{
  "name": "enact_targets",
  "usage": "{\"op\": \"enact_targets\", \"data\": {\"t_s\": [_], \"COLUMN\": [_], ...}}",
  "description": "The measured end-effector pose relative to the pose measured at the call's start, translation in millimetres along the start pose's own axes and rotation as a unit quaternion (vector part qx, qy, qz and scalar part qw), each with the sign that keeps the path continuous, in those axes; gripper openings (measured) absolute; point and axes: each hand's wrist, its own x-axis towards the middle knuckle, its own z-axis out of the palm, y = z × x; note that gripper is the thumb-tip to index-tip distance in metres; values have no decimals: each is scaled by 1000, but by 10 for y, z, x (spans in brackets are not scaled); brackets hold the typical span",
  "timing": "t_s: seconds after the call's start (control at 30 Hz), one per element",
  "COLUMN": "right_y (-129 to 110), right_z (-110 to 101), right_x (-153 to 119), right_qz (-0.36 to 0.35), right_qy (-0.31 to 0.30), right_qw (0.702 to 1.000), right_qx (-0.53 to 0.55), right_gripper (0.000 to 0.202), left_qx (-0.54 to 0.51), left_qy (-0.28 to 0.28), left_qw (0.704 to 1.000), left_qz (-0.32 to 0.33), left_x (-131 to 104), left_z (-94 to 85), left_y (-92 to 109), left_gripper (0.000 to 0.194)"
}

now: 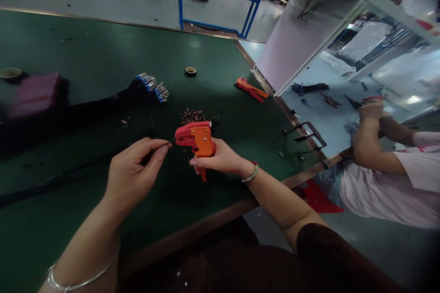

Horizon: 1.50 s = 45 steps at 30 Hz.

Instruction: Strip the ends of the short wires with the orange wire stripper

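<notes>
My right hand (220, 158) is wrapped round the grip of a red and orange wire stripper (203, 141), held over the green table. In a pinch between thumb and fingers, my left hand (135, 167) grips a thin dark wire (169, 143). The wire's tip reaches the stripper's jaws at its left end; whether it lies inside them I cannot tell. Just behind the tool is a pile of short coppery offcuts (192, 116). A bundle of black cables (120, 97) with blue and silvery ends lies further left.
A roll of tape (190, 71) and a second red-orange wire stripper (251, 89) lie towards the back. At left is a blurred pink block (36, 94). A black metal bracket (307, 135) sits by the right edge. Beyond it, a co-worker (388, 165) works at a neighbouring table.
</notes>
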Motion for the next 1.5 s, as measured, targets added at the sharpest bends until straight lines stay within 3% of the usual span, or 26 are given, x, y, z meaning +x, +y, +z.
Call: {"op": "enact_targets", "data": {"t_s": [0.1, 0.23, 0.3, 0.47, 0.67, 0.73, 0.83, 0.93, 1.03, 1.17, 1.23, 1.37, 1.5], "right_y": [-118, -277, -310, -269, -244, -262, -278, -267, -241, -216, -213, -178, -106], "right_z": [-129, -213, -207, -140, -61, -19, 46, 43, -95, -369, -435, -342, -301], "right_x": [-83, -185, -199, -144, -134, -193, -321, -394, -342, -249, -269, -301, -25], "right_qz": [-40, -78, -80, -87, -91, -71, -34, -31, -16, 14, -14, -115, -199], "right_qy": [-9, 5, -13, -105, -168, -154, -119, -111, -83, 58, 84, 24, -21], "right_qw": [994, 950, 940, 921, 889, 864, 803, 776, 755, 699, 689, 669, 595], "right_qx": [-100, -303, -330, -365, -417, -475, -583, -620, -650, -713, -720, -734, -779], "right_gripper": [40, 20, 19, 46, 38, 37, 33, 33, 32, 34, 38, 43, 31], "left_qx": [-4, 6, 9, 15, 31, 32, 49, 66, 71, 78, 86, 89, 87], "left_qy": [4, 36, 66, 116, 154, 180, 233, 255, 241, 238, 245, 245, 222], "left_qw": [1000, 999, 998, 992, 986, 982, 970, 964, 968, 968, 965, 965, 970], "left_qz": [4, 4, -4, -43, -54, -57, -54, -37, -1, 24, 26, 34, 53], "left_x": [16, 23, 25, 40, 51, 57, 61, 60, 65, 83, 88, 83, 84], "left_z": [1, -17, -44, -116, -122, -120, -129, -137, -124, -93, -89, -79, -33], "left_y": [-32, -99, -135, -166, -220, -236, -234, -232, -266, -327, -333, -309, -361], "left_gripper": [16, 15, 14, 13, 20, 22, 24, 24, 21, 20, 21, 21, 20]}}
